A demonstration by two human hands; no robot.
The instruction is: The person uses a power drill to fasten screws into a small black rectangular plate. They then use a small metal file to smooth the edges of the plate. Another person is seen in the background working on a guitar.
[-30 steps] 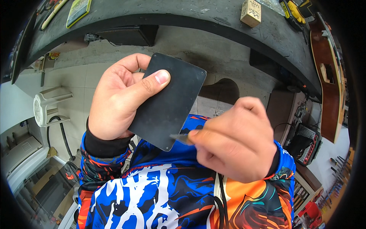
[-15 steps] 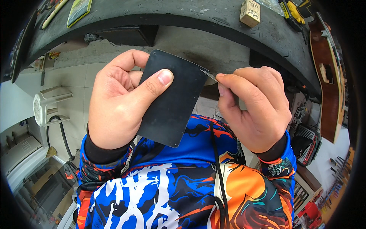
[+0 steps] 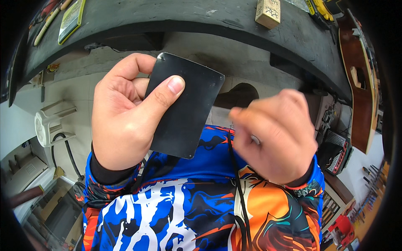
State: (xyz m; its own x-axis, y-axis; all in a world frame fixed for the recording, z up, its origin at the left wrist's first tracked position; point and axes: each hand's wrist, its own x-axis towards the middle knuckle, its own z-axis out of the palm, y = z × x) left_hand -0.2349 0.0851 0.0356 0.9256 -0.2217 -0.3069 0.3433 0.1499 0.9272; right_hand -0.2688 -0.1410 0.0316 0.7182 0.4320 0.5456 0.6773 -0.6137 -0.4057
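Observation:
My left hand [image 3: 125, 113] holds a thin black plate [image 3: 184, 104] upright, thumb across its face and the other fingers behind. The plate is rectangular, with small holes at its corners and pale wear at the top left one. Off the plate's right edge, my right hand [image 3: 272, 136] is smeared by motion, its fingers curled closed. A small grey metal bit [image 3: 255, 140] shows between them, seemingly the end of the slim pointed tool held earlier; most of it is hidden.
A dark workbench [image 3: 180, 27] curves across the far side, bearing a wooden block [image 3: 268, 13] and a yellow-edged flat case [image 3: 72, 21]. A white plastic stool [image 3: 52, 123] stands left. At the right hang a brown wooden panel [image 3: 358, 100] and hand tools [image 3: 368, 184].
My right hand has drawn back from the plate's upper right corner, down and toward me, taking the pointed tool off it. The left hand and plate have shifted slightly left.

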